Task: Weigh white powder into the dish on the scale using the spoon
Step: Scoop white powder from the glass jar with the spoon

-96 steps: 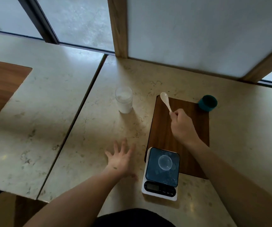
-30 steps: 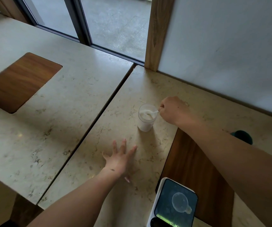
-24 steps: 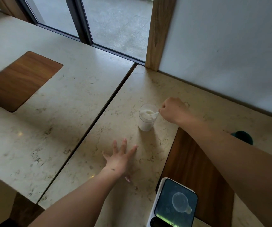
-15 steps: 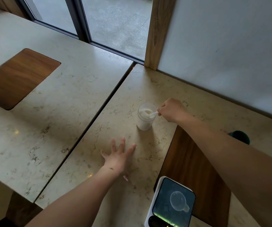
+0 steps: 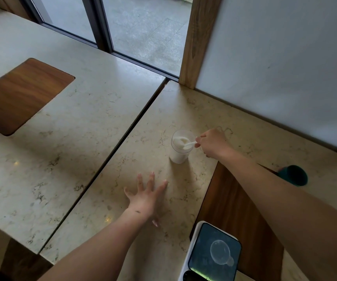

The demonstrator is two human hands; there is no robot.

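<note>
A clear cup of white powder (image 5: 178, 151) stands on the marble table. My right hand (image 5: 213, 142) grips the white spoon (image 5: 190, 145) by its handle, with the bowl of the spoon dipped inside the cup at the powder. My left hand (image 5: 147, 196) lies flat on the table below the cup, fingers spread, holding nothing. At the bottom edge sits the scale (image 5: 212, 254) with a dark top, and a small clear dish (image 5: 220, 252) rests on it.
The scale stands on the near end of a dark wooden board (image 5: 234, 209). A teal cup (image 5: 294, 175) is at the right beyond my forearm. A seam (image 5: 110, 153) splits two tabletops; another wooden inlay (image 5: 19, 94) lies far left. A white wall panel rises behind.
My right hand carried the spoon from above the wooden board over to the cup and put its bowl into the powder. My view shifted left. My left hand stayed flat on the table.
</note>
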